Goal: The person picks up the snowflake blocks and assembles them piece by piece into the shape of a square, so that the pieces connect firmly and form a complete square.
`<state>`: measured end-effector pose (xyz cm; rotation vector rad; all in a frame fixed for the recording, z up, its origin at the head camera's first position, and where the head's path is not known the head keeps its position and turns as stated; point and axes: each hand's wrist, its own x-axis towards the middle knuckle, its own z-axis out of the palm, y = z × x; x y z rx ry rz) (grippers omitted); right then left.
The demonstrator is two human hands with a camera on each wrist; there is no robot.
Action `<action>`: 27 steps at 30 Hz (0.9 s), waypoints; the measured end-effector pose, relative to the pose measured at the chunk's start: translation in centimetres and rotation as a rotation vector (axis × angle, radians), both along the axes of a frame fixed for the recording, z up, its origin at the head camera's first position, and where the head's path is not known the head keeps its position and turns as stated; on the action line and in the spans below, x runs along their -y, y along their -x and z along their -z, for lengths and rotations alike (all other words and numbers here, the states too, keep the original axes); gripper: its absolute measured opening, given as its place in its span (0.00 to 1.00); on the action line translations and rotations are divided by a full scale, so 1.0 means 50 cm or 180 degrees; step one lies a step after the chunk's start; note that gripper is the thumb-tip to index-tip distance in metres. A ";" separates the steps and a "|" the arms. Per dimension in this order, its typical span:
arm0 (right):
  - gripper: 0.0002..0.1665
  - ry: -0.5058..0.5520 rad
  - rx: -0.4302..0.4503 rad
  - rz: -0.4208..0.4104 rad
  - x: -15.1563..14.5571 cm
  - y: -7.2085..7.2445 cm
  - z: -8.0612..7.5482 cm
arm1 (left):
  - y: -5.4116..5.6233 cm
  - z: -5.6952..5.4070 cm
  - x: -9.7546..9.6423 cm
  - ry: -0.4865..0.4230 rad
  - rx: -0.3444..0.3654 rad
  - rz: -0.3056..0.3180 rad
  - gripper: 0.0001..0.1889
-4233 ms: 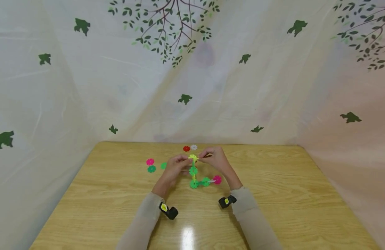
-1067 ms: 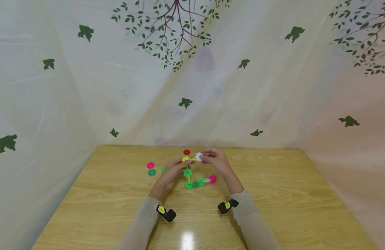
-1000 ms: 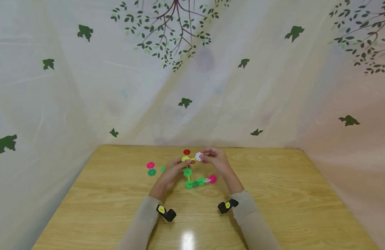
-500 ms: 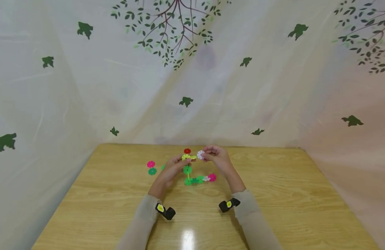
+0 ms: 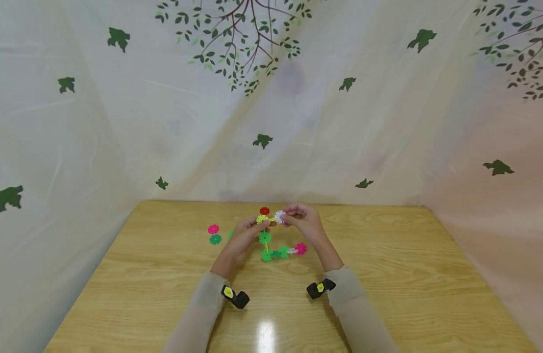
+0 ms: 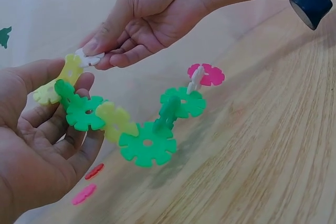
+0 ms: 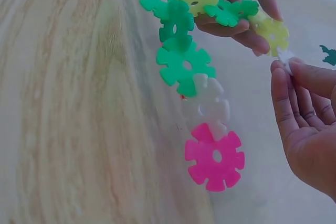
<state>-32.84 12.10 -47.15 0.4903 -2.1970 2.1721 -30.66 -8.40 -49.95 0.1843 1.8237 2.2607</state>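
Observation:
Slotted plastic flower-shaped discs are joined in a bent chain, held up over the table. My left hand (image 5: 242,239) grips the chain near its yellow disc (image 5: 262,220), fingers under it and thumb on top. Between thumb and fingertips my right hand (image 5: 308,225) pinches a white disc (image 6: 89,60), whose edge meets the yellow disc (image 7: 272,31) at the chain's end. Green discs (image 6: 148,144) and another yellow disc (image 6: 115,121) make up the middle. The far end carries a white disc (image 7: 206,106) and a pink disc (image 7: 215,161).
Loose discs lie on the wooden table (image 5: 386,274): a red disc (image 5: 264,211) behind the hands, and a pink disc (image 5: 213,229) and a dark green disc (image 5: 215,239) to the left. A green disc (image 5: 230,234) is partly hidden by the left hand. A printed curtain (image 5: 201,147) stands behind.
The white disc, lying beside the red one about four seconds ago, is now in my right hand. Within the last half second it has moved left, from a small gap to the yellow disc's edge.

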 end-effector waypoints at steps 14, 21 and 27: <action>0.15 0.0116 0.0225 0.0029 -0.003 0.008 0.018 | 0.000 0.010 -0.018 -0.0084 0.0084 -0.0089 0.12; 0.15 -0.0015 0.0356 -0.0017 -0.002 0.004 0.017 | -0.004 0.003 -0.008 0.0149 0.0069 0.0095 0.17; 0.14 -0.0517 0.0270 -0.0253 0.001 0.001 0.009 | -0.008 -0.004 -0.002 0.0392 0.0049 0.0340 0.21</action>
